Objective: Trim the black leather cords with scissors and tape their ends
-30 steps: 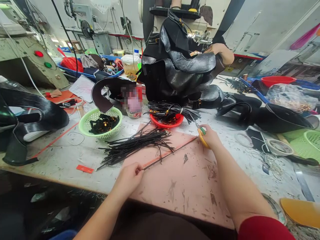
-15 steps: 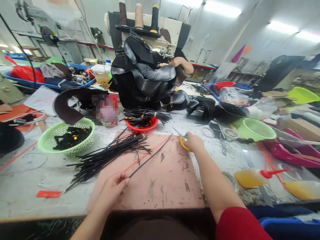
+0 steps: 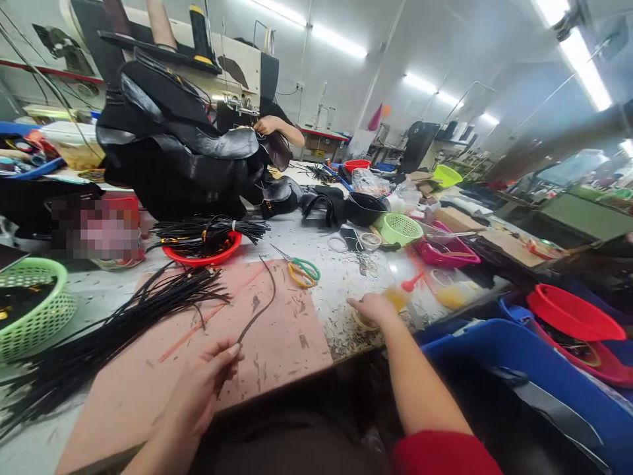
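Note:
My left hand point(image 3: 217, 369) is closed on one end of a thin dark cord point(image 3: 270, 300), pinched between thumb and fingers. The cord's free end curves up over the pinkish work mat point(image 3: 281, 349). My right hand point(image 3: 373, 309) is at the right of the mat, beside a bottle of yellow liquid point(image 3: 398, 298) with a red nozzle. One digit of it stretches out to the left; the other fingers are largely hidden, and I cannot tell if they touch the bottle. Scissors point(image 3: 302, 272) with yellow and green handles lie at the mat's upper right edge.
A bundle of black cords point(image 3: 133, 307) lies across the mat's left side. Behind it stands a red bowl point(image 3: 210, 254) with more cords. A green basket point(image 3: 37, 310) is at left, a blue bin point(image 3: 475, 343) at right. A co-worker's hand point(image 3: 270, 125) is at a sewing machine.
My right hand has let go of the scissors, which now lie on the table, and has moved right to the bottle. My left hand still holds the cord. The view has turned right.

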`<state>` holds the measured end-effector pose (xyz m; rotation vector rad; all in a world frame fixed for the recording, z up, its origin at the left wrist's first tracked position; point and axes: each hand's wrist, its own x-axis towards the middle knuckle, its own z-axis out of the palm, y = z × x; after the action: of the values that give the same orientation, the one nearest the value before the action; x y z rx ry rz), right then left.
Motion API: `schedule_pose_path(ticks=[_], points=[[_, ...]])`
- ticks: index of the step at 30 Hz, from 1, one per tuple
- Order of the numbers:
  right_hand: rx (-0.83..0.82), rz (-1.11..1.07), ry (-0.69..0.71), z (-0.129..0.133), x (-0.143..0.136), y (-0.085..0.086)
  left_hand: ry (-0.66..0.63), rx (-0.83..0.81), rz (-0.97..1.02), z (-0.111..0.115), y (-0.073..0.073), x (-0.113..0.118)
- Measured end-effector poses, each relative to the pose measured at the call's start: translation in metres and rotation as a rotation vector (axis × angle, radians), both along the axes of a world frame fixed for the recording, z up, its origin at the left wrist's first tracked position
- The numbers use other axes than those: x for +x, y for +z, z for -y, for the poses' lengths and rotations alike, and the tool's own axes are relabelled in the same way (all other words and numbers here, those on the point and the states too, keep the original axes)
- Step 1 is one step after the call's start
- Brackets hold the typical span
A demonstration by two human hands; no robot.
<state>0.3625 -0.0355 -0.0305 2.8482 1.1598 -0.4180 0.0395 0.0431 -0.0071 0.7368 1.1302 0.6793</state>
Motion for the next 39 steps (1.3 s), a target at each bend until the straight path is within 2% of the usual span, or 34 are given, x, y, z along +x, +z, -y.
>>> schedule_pose_path(ticks=[5,8,10,14,18,19,21,23,27,30,32,33,36,38,39], points=[[0.062,-0.041,-0.046,0.012,-0.01,-0.02,-0.02,-0.037,0.113,0.004,0.027,0.024],[0.134,-0.053,-0.065,0.016,-0.009,-0.025,0.012,-0.077,0.156,0.004,0.035,0.024],[0.206,-0.093,-0.021,0.018,-0.011,-0.029,0.054,-0.094,0.176,0.005,0.037,0.021],[0.38,-0.172,0.095,0.022,-0.03,-0.036,0.095,-0.104,0.181,0.008,0.036,0.017],[0.601,-0.184,0.157,0.024,-0.073,-0.032,0.046,-0.07,0.176,0.016,0.033,0.023],[0.69,-0.186,0.215,0.024,-0.085,-0.03,0.03,-0.055,0.185,0.019,0.031,0.026],[0.975,-0.153,0.45,0.022,-0.11,-0.024,0.01,-0.025,0.204,0.027,0.027,0.032],[1.157,-0.058,0.628,0.019,-0.13,-0.019,0.01,-0.009,0.205,0.036,0.023,0.038],[1.173,0.119,0.734,0.016,-0.15,-0.011,-0.021,-0.022,0.224,0.047,0.014,0.043],[1.148,0.104,0.744,0.019,-0.157,-0.01,-0.024,-0.036,0.262,0.048,0.011,0.042],[1.196,-0.06,0.692,0.021,-0.162,-0.009,-0.031,-0.02,0.285,0.047,0.011,0.041],[1.225,-0.21,0.645,0.021,-0.164,-0.008,-0.043,0.002,0.291,0.047,0.011,0.04],[1.262,-0.921,0.413,0.019,-0.171,-0.002,-0.127,0.12,0.289,0.046,0.012,0.039],[1.199,-1.414,0.189,0.015,-0.175,0.003,-0.194,0.191,0.279,0.047,0.013,0.038],[1.166,-1.581,0.08,0.012,-0.176,0.005,-0.218,0.21,0.277,0.047,0.013,0.037]])
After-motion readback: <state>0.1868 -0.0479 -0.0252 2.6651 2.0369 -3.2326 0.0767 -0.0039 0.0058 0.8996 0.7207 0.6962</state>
